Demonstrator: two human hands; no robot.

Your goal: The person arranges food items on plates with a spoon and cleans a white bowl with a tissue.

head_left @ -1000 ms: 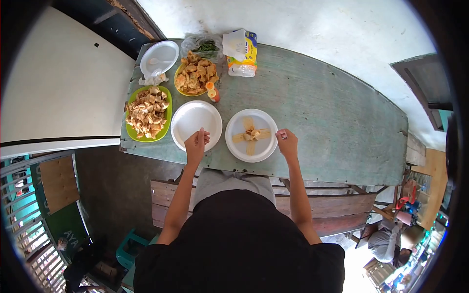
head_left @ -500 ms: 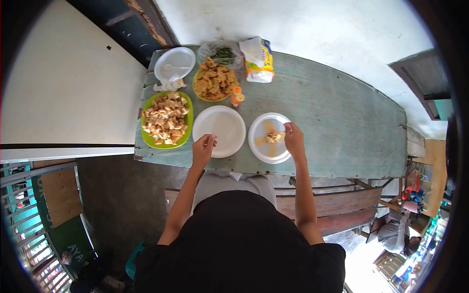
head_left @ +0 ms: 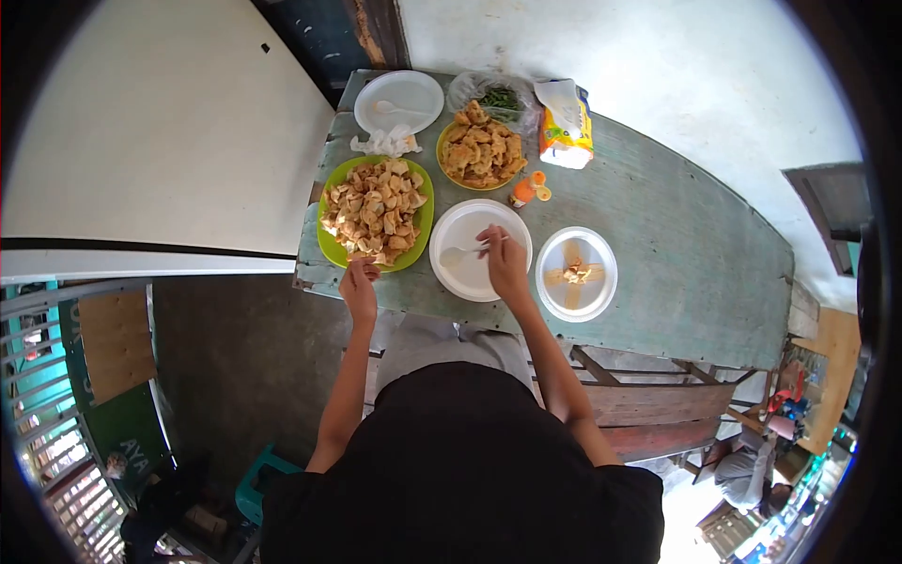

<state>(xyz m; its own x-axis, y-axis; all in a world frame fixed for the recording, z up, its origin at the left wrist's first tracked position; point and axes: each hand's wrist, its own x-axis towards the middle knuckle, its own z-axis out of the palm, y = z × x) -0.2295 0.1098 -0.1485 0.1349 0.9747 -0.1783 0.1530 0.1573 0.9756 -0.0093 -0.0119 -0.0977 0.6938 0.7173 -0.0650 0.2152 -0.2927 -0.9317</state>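
My right hand point(head_left: 507, 266) is closed on a white plastic spoon point(head_left: 453, 255), held over a white plate point(head_left: 444, 282). At the front edge of a green tray point(head_left: 425, 224), my left hand point(head_left: 359, 289) has its fingers curled together against the food; whether they grip a piece is hard to see. Folded, light-brown fried pieces point(head_left: 374, 205) are heaped in that tray. To the right, another white plate point(head_left: 609, 293) bears crossed tan strips point(head_left: 573, 252) with a small clump of food point(head_left: 577, 273) at the crossing.
Behind stand a yellow bowl of fried food point(head_left: 482, 155), an orange bottle point(head_left: 521, 191), a tissue pack point(head_left: 566, 132), a plastic bag with greens point(head_left: 498, 99), crumpled tissue point(head_left: 387, 141) and an oval white plate point(head_left: 427, 83). A bench point(head_left: 648, 409) runs along the table; a person point(head_left: 747, 475) sits far right.
My right hand has left the plate with the strips and now has the spoon over the middle plate. My left hand has moved left to the green tray. The view has shifted left.
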